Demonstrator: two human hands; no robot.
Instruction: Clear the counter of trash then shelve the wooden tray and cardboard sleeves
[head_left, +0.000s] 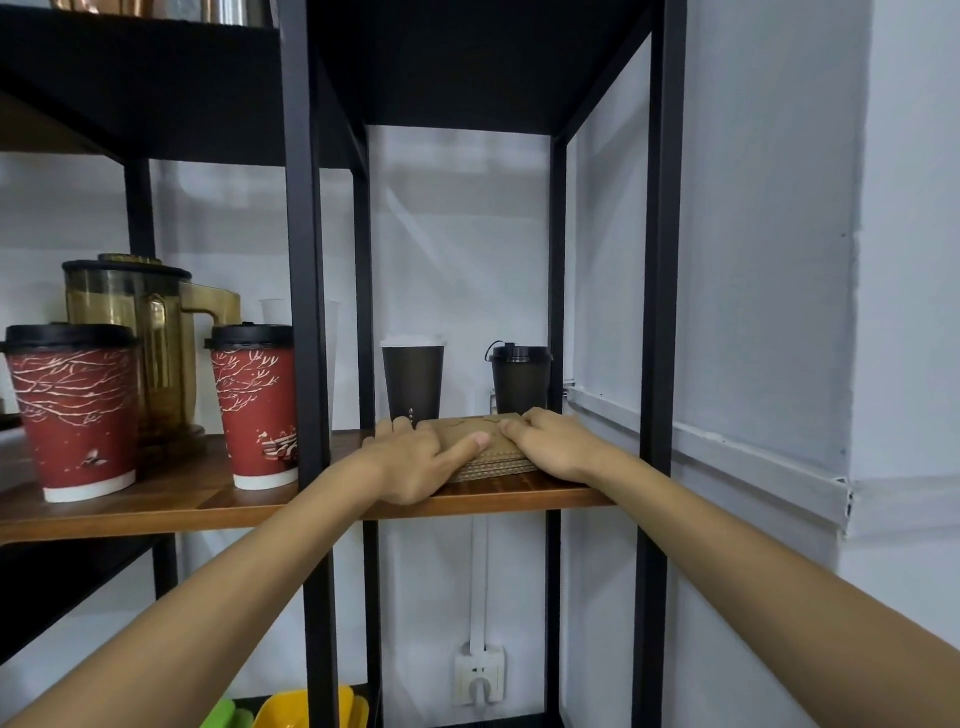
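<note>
My left thumb lies flat across the top of the stack of cardboard sleeves (485, 444), and the other fingers of my left hand (415, 462) curl round its left edge, so that hand grips the stack from the side. My right hand (553, 447) presses on the stack's right side, fingers bent over the top and thumb tucked along the edge; it too holds the sleeves. The stack lies flat on the wooden shelf (519, 493), near its front edge, inside the right bay of the black metal rack (306, 312).

Just behind the sleeves stand two dark cups: a tall one with a white lid (413, 382) on the left and a shorter one with a black lid (520, 379) on the right. In the left bay I see two red cups with black lids (78, 410) (257, 405), and an amber pitcher (140, 332) behind them. A white wall socket (480, 675) sits low on the wall beneath the shelf.
</note>
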